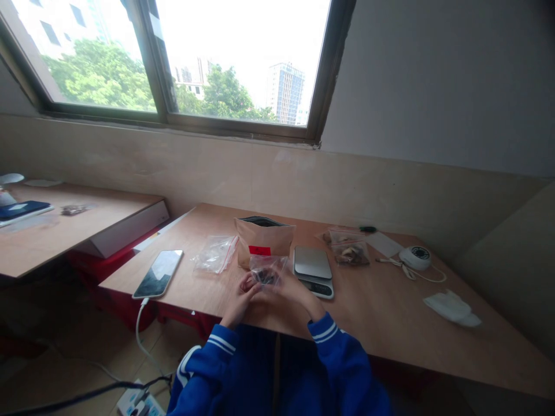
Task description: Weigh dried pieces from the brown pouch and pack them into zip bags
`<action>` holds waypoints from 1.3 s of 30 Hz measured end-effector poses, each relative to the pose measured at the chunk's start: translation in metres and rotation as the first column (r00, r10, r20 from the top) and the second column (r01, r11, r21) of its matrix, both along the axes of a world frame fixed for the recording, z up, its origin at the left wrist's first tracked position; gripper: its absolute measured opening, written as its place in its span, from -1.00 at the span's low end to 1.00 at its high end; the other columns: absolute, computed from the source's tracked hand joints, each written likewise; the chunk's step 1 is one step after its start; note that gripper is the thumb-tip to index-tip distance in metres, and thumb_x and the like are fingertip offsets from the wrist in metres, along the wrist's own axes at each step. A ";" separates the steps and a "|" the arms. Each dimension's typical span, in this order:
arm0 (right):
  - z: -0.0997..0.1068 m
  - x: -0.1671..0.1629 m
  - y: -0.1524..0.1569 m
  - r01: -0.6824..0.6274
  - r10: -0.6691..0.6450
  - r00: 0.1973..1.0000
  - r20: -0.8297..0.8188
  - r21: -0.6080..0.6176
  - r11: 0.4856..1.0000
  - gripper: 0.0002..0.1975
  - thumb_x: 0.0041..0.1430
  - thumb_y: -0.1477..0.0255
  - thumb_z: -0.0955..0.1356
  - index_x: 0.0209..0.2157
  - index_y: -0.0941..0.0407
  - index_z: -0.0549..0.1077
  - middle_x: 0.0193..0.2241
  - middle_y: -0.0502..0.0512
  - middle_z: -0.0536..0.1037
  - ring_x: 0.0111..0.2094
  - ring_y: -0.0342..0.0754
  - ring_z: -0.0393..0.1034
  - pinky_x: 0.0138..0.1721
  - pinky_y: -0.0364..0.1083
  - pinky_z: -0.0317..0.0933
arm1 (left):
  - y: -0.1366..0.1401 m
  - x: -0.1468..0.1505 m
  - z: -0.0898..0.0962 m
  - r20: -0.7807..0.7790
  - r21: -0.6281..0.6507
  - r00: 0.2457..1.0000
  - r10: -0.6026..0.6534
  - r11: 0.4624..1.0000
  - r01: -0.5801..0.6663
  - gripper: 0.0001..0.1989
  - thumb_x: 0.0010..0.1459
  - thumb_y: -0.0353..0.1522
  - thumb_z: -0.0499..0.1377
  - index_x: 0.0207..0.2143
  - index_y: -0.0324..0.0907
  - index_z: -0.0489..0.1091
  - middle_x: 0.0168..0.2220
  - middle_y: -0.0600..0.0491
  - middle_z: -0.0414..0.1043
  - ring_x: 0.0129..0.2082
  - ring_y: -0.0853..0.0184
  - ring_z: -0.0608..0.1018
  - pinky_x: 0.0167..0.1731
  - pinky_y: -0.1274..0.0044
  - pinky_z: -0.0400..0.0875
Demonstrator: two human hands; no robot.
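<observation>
A small clear plastic bag [274, 266] with dark bits in its lower part is between my hands, near the table's front edge. My left hand [243, 293] has its fingers curled at the bag's lower left side. On the other side, my right hand [291, 288] grips the bag, its fingertips partly hidden by the plastic. Just behind stands an upright brown paper pouch [264, 234] with its top open and a red label on its front. Beside my right hand is a flat kitchen scale [313, 264] with a silver plate.
Left of the pouch lie clear zip bags [213, 253] and a phone [159, 271] on a white cable. Filled zip bags [350, 248], a white dome camera [415, 258] and a crumpled white tissue [451, 307] lie to the right. A window [243, 124] is above.
</observation>
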State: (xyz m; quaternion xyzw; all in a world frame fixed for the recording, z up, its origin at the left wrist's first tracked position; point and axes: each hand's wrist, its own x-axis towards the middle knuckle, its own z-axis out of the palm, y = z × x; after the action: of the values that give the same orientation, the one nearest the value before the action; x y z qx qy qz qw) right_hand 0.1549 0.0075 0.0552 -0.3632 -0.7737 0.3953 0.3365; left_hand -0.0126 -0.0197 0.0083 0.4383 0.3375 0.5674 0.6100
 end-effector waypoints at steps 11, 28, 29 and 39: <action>0.008 -0.008 -0.003 0.041 -0.071 0.975 -0.210 -0.142 0.989 -0.71 -0.01 0.37 0.46 -0.20 0.11 0.52 -0.21 0.14 0.61 -0.18 0.09 0.51 -0.09 0.09 0.34 | 0.001 -0.002 -0.004 0.011 0.014 1.000 -0.022 1.000 0.022 -0.49 0.03 -0.27 0.30 0.05 -0.19 0.36 -0.01 -0.13 0.49 0.06 0.08 0.47 0.10 0.30 0.29; 0.034 0.029 -0.004 0.208 -0.278 0.892 -0.355 -0.223 0.952 -0.68 -0.14 0.36 0.51 -0.27 0.14 0.51 -0.30 0.13 0.61 -0.26 0.01 0.51 -0.15 0.00 0.37 | 0.000 -0.002 -0.010 0.026 -0.067 0.997 0.075 0.995 -0.073 -0.50 -0.06 -0.20 0.35 -0.08 -0.23 0.39 -0.11 -0.08 0.53 -0.08 0.16 0.54 -0.01 0.30 0.40; 0.041 0.032 -0.006 0.218 -0.283 0.889 -0.359 -0.210 0.953 -0.68 -0.13 0.36 0.51 -0.27 0.14 0.51 -0.29 0.13 0.61 -0.25 0.00 0.51 -0.15 0.00 0.37 | 0.000 -0.002 -0.009 0.030 -0.071 0.997 0.077 0.995 -0.075 -0.49 -0.07 -0.20 0.35 -0.08 -0.23 0.39 -0.11 -0.08 0.53 -0.08 0.16 0.54 -0.02 0.30 0.40; 0.142 0.008 0.016 0.346 -0.250 0.897 -0.365 0.226 0.910 -0.72 0.02 0.40 0.45 -0.19 0.11 0.48 -0.21 0.09 0.59 -0.25 -0.08 0.49 -0.21 -0.11 0.37 | 0.002 -0.002 -0.015 0.058 -0.131 0.993 0.103 0.987 -0.095 -0.52 -0.13 -0.20 0.39 -0.16 -0.20 0.42 -0.22 -0.02 0.56 -0.12 0.14 0.55 -0.12 0.34 0.46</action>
State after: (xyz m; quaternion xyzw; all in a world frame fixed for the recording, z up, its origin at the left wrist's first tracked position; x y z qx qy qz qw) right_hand 0.1633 0.0235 0.1974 -0.3553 -0.6899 0.2775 0.5664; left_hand -0.0150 -0.0176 -0.0068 0.3625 0.3745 0.5880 0.6185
